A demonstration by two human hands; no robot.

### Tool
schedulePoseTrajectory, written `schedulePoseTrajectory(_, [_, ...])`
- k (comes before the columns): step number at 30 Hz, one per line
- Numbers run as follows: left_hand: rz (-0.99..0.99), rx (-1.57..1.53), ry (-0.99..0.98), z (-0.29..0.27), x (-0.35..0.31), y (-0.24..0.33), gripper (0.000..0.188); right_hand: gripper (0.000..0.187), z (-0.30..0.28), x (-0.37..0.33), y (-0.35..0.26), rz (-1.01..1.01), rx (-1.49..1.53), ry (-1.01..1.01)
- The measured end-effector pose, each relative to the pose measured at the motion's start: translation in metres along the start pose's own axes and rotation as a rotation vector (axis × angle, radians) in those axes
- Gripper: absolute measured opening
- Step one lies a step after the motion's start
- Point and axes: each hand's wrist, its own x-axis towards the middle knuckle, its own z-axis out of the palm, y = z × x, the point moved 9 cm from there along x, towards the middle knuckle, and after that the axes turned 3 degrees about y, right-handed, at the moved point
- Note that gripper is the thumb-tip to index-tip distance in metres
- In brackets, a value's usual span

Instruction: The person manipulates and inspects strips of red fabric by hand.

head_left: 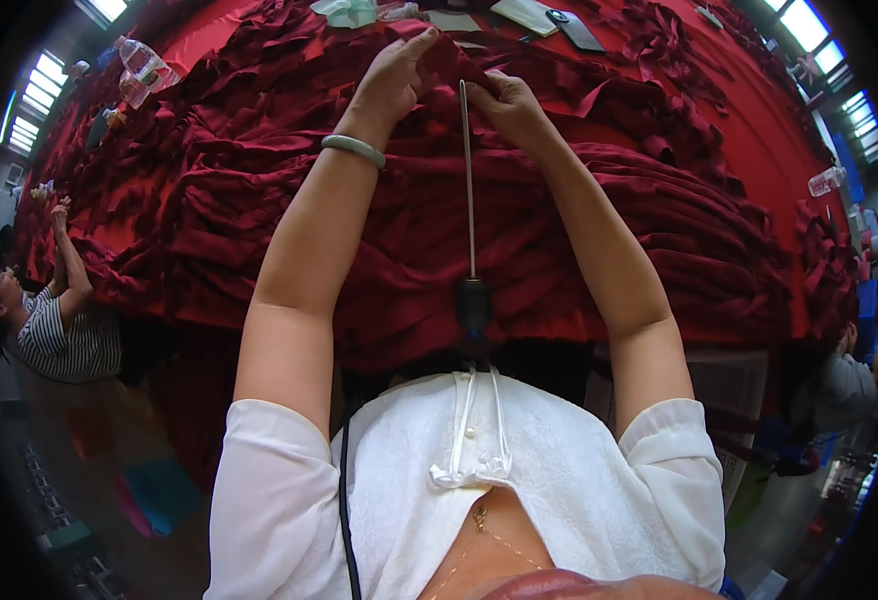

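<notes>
Dark red fabric [447,62] stretches between my two hands above the far part of the table. My left hand [395,78] is closed on its left end, thumb and fingers pinched, with a pale green bangle [354,150] on the wrist. Opposite it, my right hand [506,107] pinches the fabric's other end, just beside the tip of a thin metal rod [469,190]. That rod runs from a black handle [474,302] at the near table edge out to between my hands. The handle's lower end is too dark to make out.
Heaped dark red fabric [249,220] covers much of the red-topped table [759,130]. Clear plastic bottles [145,66] lie at the far left, another bottle [826,181] at the right. A phone [573,30] rests at the far side. A person in stripes [64,335] works at the left.
</notes>
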Motion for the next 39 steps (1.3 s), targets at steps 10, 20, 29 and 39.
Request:
schedulePoseTrajectory(10, [0.121,0.820,0.384,-0.023,-0.043,0.004,0.015,0.023,-0.011,-0.015,-0.007,-0.088,-0.028,0.168])
schedulePoseTrajectory(20, [0.255,0.735,0.128,0.012,-0.068,-0.015,0.016,0.015,0.000,-0.026,-0.019,0.116,0.318,0.093])
schedulePoseTrajectory(29, [0.045,0.322,0.090,0.014,-0.076,-0.038,0.016,0.022,-0.010,-0.024,-0.021,-0.096,-0.264,0.151])
schedulePoseTrajectory(39, [0.389,0.807,0.247,0.019,-0.072,-0.001,0.010,0.014,-0.003,-0.022,-0.081,-0.303,-0.807,0.313])
